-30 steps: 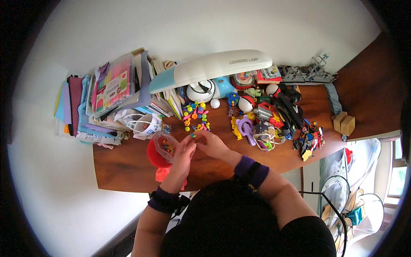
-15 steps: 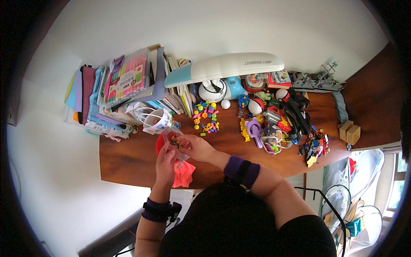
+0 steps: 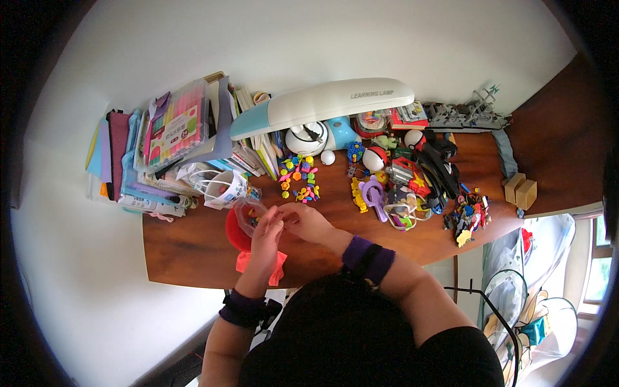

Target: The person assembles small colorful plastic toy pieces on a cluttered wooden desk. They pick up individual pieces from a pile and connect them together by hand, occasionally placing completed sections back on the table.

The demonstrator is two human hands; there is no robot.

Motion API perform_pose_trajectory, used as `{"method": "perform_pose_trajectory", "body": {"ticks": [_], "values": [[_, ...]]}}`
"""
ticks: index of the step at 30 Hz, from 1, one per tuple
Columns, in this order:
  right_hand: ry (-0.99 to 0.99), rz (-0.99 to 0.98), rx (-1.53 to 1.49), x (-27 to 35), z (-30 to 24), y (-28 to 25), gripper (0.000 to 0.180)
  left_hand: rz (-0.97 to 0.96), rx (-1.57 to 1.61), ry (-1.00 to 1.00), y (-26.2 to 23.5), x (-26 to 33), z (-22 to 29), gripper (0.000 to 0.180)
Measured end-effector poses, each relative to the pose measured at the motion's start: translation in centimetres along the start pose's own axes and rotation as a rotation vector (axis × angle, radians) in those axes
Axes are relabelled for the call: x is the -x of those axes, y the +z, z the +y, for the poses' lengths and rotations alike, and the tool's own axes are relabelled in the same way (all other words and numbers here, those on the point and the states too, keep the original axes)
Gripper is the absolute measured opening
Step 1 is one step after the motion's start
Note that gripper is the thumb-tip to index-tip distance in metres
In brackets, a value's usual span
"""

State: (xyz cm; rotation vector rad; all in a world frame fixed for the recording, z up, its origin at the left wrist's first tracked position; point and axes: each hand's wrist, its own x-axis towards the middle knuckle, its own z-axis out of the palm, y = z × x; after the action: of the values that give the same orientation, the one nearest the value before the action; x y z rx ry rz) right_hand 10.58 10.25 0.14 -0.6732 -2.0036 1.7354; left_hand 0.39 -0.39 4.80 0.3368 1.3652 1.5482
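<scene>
Over the left part of the desk, my left hand and my right hand meet with their fingertips together. Both hands are closed, and whatever they pinch is hidden by the fingers. Beside my left hand is a clear plastic bag or tub with small coloured pieces inside. It sits at a round red container, partly covered by my left hand. Salmon-pink cloth lies under my left wrist. A white bucket with a handle stands just behind the clear plastic.
Small bright toy pieces lie on the brown desk beyond my right hand. A white-and-blue lamp stretches across the back. Books and a marker case fill the left. Mixed toys and brick figures cover the right.
My right hand has come out of the clear plastic and now meets the left hand's fingers. The left hand has turned and shifted right, showing more of the red container.
</scene>
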Motion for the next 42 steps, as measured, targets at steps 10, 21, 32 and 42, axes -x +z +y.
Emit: {"method": "perform_pose_trajectory", "body": {"ticks": [10,21,32,42], "values": [[0.245,0.180,0.216,0.8,6.7,-5.2,0.038,-0.054,0.031,-0.232,3.0,-5.1,-4.0,0.043],[0.321,0.252,0.351,-1.2,11.1,-6.7,0.041,0.031,-0.059,-0.328,4.4,-11.9,-8.8,0.040],[0.379,0.225,0.302,-2.1,11.8,-5.9,0.037,0.033,-0.029,-0.360,4.3,-13.8,-9.5,0.033],[0.344,0.246,0.242,-1.7,10.1,-5.8,0.035,0.038,0.000,-0.349,4.4,-12.7,-8.3,0.032]]}}
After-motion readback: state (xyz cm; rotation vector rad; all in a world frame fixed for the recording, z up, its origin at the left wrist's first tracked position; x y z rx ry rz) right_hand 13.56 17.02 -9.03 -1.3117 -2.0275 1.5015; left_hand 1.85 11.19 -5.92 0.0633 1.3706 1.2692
